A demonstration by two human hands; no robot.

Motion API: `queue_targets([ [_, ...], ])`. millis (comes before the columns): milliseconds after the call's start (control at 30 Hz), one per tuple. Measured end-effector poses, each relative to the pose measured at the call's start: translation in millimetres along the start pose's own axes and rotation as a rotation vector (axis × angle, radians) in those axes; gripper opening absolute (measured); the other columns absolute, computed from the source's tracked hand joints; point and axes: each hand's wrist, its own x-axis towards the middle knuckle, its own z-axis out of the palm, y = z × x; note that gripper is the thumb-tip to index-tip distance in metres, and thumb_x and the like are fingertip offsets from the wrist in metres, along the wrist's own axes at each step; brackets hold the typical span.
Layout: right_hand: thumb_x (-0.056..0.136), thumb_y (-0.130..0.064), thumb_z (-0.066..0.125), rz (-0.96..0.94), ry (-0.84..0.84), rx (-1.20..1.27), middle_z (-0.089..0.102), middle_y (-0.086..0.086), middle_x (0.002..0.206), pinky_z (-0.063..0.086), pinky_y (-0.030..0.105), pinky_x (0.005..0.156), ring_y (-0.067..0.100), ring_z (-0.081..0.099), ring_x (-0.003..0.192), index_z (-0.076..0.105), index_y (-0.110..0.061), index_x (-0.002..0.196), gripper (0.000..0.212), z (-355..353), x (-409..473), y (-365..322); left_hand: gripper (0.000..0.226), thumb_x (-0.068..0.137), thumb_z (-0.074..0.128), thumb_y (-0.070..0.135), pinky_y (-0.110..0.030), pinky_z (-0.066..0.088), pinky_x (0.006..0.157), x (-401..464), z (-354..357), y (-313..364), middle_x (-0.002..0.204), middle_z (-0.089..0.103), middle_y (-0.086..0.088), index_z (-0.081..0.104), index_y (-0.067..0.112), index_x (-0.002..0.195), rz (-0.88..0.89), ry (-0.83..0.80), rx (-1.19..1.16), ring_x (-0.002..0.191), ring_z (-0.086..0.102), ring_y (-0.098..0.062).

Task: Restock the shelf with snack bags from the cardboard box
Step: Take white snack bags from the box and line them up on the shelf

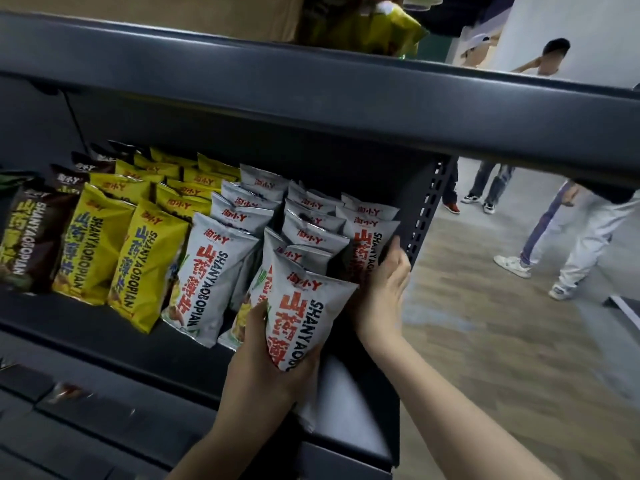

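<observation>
A grey-white foil snack bag with red lettering (304, 313) stood at the front of the dark metal shelf (114, 337), its lower end gripped from below by the left hand (266, 362), thumb on the bag's left side and fingers curled under its bottom edge. The right hand (384, 289) lay just beside the bag, fingers fairly straight and pressed flat against the rightmost row of matching grey-white bags (367, 237), holding nothing itself. The step in hand appeared to be seating this bag at the head of the middle grey row; the next move would likely call for pushing it back and upright until it sat flush with the front bags, while the right hand kept the neighbouring row from toppling. To the left stood rows of yellow snack bags (145, 265) and, beyond them, dark brown snack bags (31, 237). The cardboard box could not be identified with certainty, though a brown cardboard surface (207, 12) showed on the tier above. Other people's legs (571, 237) were visible on the wood-patterned floor (502, 341) to the right.
</observation>
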Motion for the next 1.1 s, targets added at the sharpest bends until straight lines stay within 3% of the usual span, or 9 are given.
queue_targets([
  [167, 0.077, -0.028, 0.033, -0.608, -0.054, -0.520, 0.035, 0.020, 0.148, 0.024, 0.056, 0.113, 0.035, 0.027, 0.139, 0.044, -0.005, 0.139, 0.067, -17, 23, 16, 0.072, 0.052, 0.069, 0.059, -0.043, 0.056, 0.077, -3, -6, 0, 0.101, 0.066, 0.016, 0.040, 0.044, 0.115, 0.003, -0.018, -0.016, 0.089, 0.066, -0.003],
  [433, 0.083, -0.028, 0.040, -0.645, -0.037, -0.650, 0.047, 0.021, 0.141, 0.035, 0.060, 0.103, 0.038, 0.043, 0.132, 0.051, -0.004, 0.131, 0.055, -3, 49, 26, 0.071, 0.051, 0.068, 0.061, -0.044, 0.056, 0.077, -2, -12, 3, 0.100, 0.064, 0.020, 0.037, 0.049, 0.114, 0.051, -0.008, 0.029, 0.090, 0.065, -0.003],
  [567, 0.076, -0.030, 0.056, -0.610, -0.120, -0.592, 0.040, 0.015, 0.147, 0.026, 0.058, 0.110, 0.031, 0.028, 0.138, 0.037, -0.014, 0.138, 0.067, -4, 49, 26, 0.068, 0.057, 0.072, 0.054, -0.044, 0.056, 0.079, -3, -3, 18, 0.105, 0.064, 0.016, 0.038, 0.047, 0.116, 0.122, -0.023, 0.010, 0.094, 0.064, -0.004],
  [633, 0.076, -0.017, 0.063, -0.505, -0.150, -0.431, 0.044, 0.017, 0.143, 0.029, 0.058, 0.109, 0.034, 0.034, 0.136, 0.045, -0.010, 0.136, 0.063, -14, 42, 27, 0.063, 0.061, 0.073, 0.050, -0.038, 0.056, 0.075, -1, 8, 27, 0.103, 0.061, 0.020, 0.036, 0.050, 0.112, 0.157, -0.042, 0.033, 0.088, 0.063, 0.000],
  [767, 0.088, -0.004, 0.048, -0.141, -0.155, 0.362, 0.068, 0.011, 0.107, 0.051, 0.048, 0.088, 0.026, 0.063, 0.103, 0.065, -0.006, 0.106, 0.025, -56, 24, 15, 0.063, 0.072, 0.076, 0.039, -0.033, 0.055, 0.079, 10, 40, 40, 0.108, 0.059, 0.013, 0.034, 0.035, 0.119, 0.257, -0.056, 0.074, 0.099, 0.060, -0.005],
  [833, 0.097, -0.021, 0.041, 0.011, -0.161, 0.677, 0.072, -0.005, 0.086, 0.054, 0.035, 0.075, 0.009, 0.066, 0.084, 0.066, -0.016, 0.090, 0.026, -76, 15, 8, 0.059, 0.075, 0.074, 0.038, -0.024, 0.052, 0.081, 18, 58, 43, 0.112, 0.057, 0.012, 0.032, 0.035, 0.117, 0.298, -0.029, 0.118, 0.102, 0.058, -0.003],
  [900, 0.084, -0.063, 0.046, 0.118, -0.299, 0.881, 0.073, -0.004, 0.094, 0.054, 0.031, 0.078, 0.010, 0.067, 0.090, 0.068, -0.025, 0.091, 0.044, -87, 4, 7, 0.059, 0.077, 0.072, 0.038, -0.023, 0.050, 0.084, 28, 73, 43, 0.116, 0.055, 0.012, 0.032, 0.031, 0.121, 0.288, -0.040, 0.126, 0.105, 0.055, -0.003],
  [1000, 0.060, -0.080, 0.060, 0.143, -0.396, 0.855, 0.072, -0.005, 0.106, 0.056, 0.028, 0.078, 0.011, 0.067, 0.101, 0.061, -0.030, 0.107, 0.069, -83, -13, 10, 0.063, 0.080, 0.067, 0.040, -0.033, 0.051, 0.085, 44, 90, 36, 0.118, 0.054, 0.002, 0.034, 0.020, 0.129, 0.308, -0.040, 0.202, 0.107, 0.055, -0.013],
  [1100, 0.084, -0.038, 0.067, 0.203, -0.266, 0.723, 0.070, 0.001, 0.104, 0.055, 0.026, 0.079, 0.016, 0.066, 0.098, 0.055, -0.018, 0.110, 0.035, -67, -9, 10, 0.081, 0.074, 0.057, 0.046, -0.032, 0.050, 0.087, 56, 101, 18, 0.115, 0.055, -0.012, 0.032, 0.003, 0.138, 0.421, 0.047, 0.530, 0.104, 0.057, -0.024],
])
